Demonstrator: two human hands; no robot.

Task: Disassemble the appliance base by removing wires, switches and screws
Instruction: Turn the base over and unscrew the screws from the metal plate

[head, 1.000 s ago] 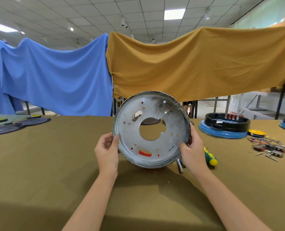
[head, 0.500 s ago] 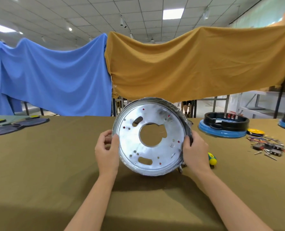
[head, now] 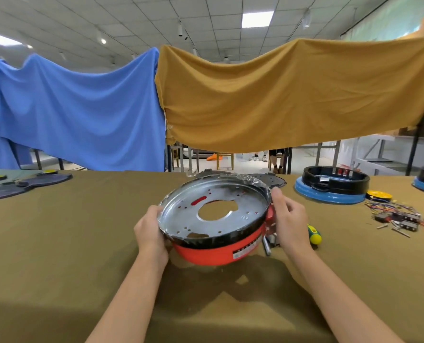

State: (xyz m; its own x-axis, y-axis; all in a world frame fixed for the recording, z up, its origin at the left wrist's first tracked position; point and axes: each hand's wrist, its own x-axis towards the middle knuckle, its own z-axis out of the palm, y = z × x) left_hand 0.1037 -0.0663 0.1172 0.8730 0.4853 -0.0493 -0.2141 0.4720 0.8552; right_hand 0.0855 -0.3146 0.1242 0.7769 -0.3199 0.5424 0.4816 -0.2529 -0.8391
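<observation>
The appliance base [head: 216,251] is a round red shell with a black band and a silver metal plate inside, pierced by a large centre hole. It hovers just above the olive table, open side up and tilted toward me. My left hand [head: 149,231] grips its left rim. My right hand [head: 289,220] holds the right rim, thumb over the edge. A green and yellow screwdriver [head: 314,235] lies just right of my right hand, its shaft [head: 266,245] showing under the base.
A pile of removed wires, switches and screws [head: 401,217] lies at the right. Blue and black appliance bases [head: 332,188] stand at the far right, with a yellow disc [head: 379,195]. Dark flat plates [head: 25,184] lie at the far left, another [head: 270,180] behind the base.
The base has tipped from standing upright, facing me, down to nearly flat with its red shell showing underneath. Both hands lowered with it and kept hold of the rim.
</observation>
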